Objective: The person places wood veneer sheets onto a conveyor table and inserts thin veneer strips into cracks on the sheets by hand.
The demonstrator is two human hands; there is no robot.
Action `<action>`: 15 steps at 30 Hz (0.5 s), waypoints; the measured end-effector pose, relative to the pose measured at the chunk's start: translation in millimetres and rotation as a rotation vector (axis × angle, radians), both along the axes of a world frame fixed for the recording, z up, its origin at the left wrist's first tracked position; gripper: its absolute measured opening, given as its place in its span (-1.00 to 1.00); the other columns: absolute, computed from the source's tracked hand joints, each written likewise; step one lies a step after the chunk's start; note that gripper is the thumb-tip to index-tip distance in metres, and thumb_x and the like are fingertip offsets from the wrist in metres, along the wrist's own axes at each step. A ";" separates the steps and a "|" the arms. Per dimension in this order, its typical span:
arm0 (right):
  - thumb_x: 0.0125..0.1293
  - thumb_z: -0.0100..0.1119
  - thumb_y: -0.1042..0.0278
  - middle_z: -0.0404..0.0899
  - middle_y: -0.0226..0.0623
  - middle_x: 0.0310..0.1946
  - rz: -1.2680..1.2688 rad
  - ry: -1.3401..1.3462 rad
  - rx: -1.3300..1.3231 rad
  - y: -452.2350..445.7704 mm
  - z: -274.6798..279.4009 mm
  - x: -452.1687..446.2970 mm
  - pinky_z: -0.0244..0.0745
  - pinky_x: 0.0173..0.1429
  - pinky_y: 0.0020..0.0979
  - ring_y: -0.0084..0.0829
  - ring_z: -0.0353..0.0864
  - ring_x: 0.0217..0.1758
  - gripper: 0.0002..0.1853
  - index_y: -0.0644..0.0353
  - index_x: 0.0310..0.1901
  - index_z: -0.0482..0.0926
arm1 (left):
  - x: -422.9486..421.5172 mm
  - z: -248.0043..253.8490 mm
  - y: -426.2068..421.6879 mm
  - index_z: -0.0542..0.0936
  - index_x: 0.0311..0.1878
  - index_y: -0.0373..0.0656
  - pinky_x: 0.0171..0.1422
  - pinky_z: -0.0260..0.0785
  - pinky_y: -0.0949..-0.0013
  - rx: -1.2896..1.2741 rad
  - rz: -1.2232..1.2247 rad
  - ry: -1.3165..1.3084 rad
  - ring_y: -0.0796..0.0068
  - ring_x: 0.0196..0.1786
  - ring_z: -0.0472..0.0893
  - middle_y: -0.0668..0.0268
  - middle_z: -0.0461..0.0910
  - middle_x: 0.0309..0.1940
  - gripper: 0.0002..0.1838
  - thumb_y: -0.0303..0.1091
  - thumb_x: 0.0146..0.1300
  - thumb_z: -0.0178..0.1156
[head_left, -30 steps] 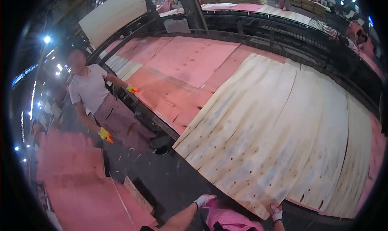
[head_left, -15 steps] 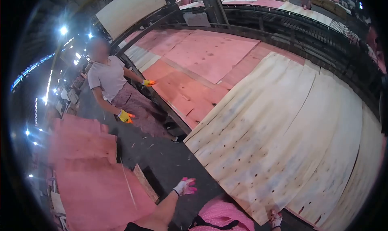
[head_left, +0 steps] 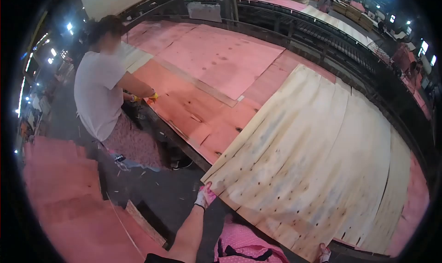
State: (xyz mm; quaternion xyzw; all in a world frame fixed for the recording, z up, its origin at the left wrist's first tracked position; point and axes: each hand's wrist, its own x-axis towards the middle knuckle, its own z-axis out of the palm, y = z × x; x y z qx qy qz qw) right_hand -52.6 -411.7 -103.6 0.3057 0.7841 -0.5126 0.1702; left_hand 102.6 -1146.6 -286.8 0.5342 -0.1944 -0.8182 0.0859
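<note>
A large pale wood veneer sheet, with dark knots and long splits, lies over pink sheets on the work table. My left hand, in a white glove with pink fingers, is closed on the sheet's near left corner, thumb on top. My right hand, also gloved, grips the near edge further right at the bottom of the view; its thumb shows on top and the other fingers are hidden under the sheet.
A co-worker in a light shirt leans over the table's left side, gloved hands at the edge of an orange-pink sheet. Stacked pink sheets lie at lower left. A dark metal rail runs along the far side.
My left hand has moved up from beside the table and taken hold of the veneer's corner. My right hand stays at the near edge. The co-worker has turned and bent toward the table.
</note>
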 end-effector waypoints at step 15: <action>0.07 0.49 0.32 0.69 -0.38 -0.29 -0.508 0.063 -0.321 24.5 -150.5 46.2 0.61 -0.16 -0.19 -0.27 0.68 -0.31 -0.71 0.09 -0.17 0.64 | -37.1 340.9 77.3 0.45 0.27 -0.35 0.18 0.57 0.17 -0.802 -0.467 0.369 0.13 0.16 0.62 0.08 0.59 0.18 -0.48 -0.59 0.23 0.32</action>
